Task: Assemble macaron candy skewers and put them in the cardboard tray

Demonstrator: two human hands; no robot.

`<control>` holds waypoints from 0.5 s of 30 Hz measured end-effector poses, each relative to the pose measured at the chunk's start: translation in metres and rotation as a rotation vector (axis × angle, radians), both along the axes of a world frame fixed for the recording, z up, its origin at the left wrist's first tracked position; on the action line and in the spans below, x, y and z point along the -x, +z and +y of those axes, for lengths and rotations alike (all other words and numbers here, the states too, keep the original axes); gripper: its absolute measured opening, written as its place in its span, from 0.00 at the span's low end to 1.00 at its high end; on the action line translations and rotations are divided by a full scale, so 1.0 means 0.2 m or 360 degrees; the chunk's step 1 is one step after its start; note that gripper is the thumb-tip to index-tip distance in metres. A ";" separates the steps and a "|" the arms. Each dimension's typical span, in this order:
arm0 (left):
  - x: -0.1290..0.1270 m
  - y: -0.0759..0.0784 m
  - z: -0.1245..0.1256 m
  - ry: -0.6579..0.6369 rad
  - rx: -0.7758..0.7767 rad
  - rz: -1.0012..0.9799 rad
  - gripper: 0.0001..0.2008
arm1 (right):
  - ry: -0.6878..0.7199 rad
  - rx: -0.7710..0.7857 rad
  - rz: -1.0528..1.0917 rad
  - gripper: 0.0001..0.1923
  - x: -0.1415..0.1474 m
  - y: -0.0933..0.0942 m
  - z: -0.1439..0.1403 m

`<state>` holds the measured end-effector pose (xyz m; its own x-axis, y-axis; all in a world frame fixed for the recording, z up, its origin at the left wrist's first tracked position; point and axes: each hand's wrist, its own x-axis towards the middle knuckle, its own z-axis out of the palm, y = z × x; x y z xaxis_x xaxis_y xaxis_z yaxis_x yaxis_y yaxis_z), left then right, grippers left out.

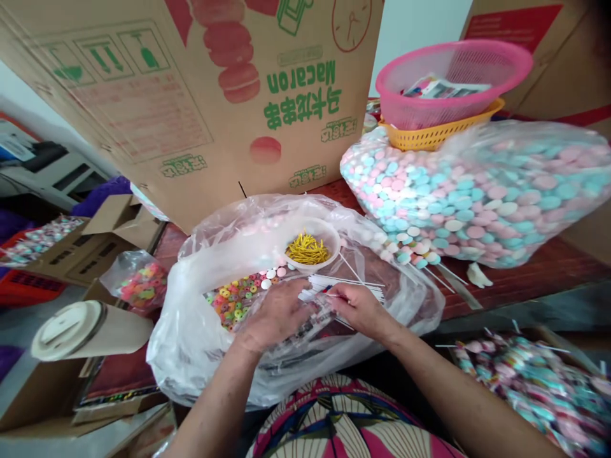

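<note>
Right hand (359, 308) pinching white sticks (346, 284) | left hand (277, 315) curled, touching their near ends

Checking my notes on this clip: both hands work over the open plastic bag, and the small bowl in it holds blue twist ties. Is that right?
Not quite. The head view shows the twist ties in the small bowl are yellow, not blue. The rest holds: the left hand and right hand work over the open plastic bag.

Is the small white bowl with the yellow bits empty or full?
Partly full: the white bowl holds a heap of yellow ties, with bare inner wall above them.
</note>
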<state>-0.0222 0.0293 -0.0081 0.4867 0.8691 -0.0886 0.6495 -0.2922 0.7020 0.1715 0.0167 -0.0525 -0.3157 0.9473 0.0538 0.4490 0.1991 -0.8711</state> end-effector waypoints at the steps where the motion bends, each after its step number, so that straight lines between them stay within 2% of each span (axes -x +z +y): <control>1: -0.02 0.00 -0.01 0.0043 -0.0026 0.0008 0.14 | -0.0040 0.0090 0.0086 0.13 0.01 0.00 0.00; 4: -0.06 -0.04 -0.05 0.0282 0.0138 -0.0101 0.08 | -0.0117 0.0285 0.0234 0.16 0.00 0.00 -0.02; 6: -0.07 -0.07 -0.06 0.0363 0.0325 -0.0238 0.11 | -0.0136 0.0264 0.0249 0.13 -0.02 0.02 -0.03; 8: -0.06 -0.08 -0.05 0.0226 0.0493 -0.0356 0.12 | 0.0008 0.0134 0.0270 0.09 -0.04 0.05 -0.03; 10: -0.05 -0.07 -0.04 0.0026 0.0559 -0.0371 0.12 | 0.0201 -0.0035 0.0309 0.05 -0.05 0.08 -0.04; 12: -0.05 -0.06 -0.04 -0.0024 0.0423 -0.0225 0.12 | 0.0174 -0.0153 0.0321 0.07 -0.05 0.08 -0.04; 15: -0.09 -0.04 -0.07 0.0264 0.0048 0.0056 0.11 | -0.0141 -0.0200 0.0303 0.12 -0.02 0.05 -0.06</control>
<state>-0.0035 0.0163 -0.0169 0.3327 0.9340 -0.1302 0.7114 -0.1580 0.6848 0.1757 0.0042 -0.0419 -0.2044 0.9530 0.2238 0.2995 0.2786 -0.9125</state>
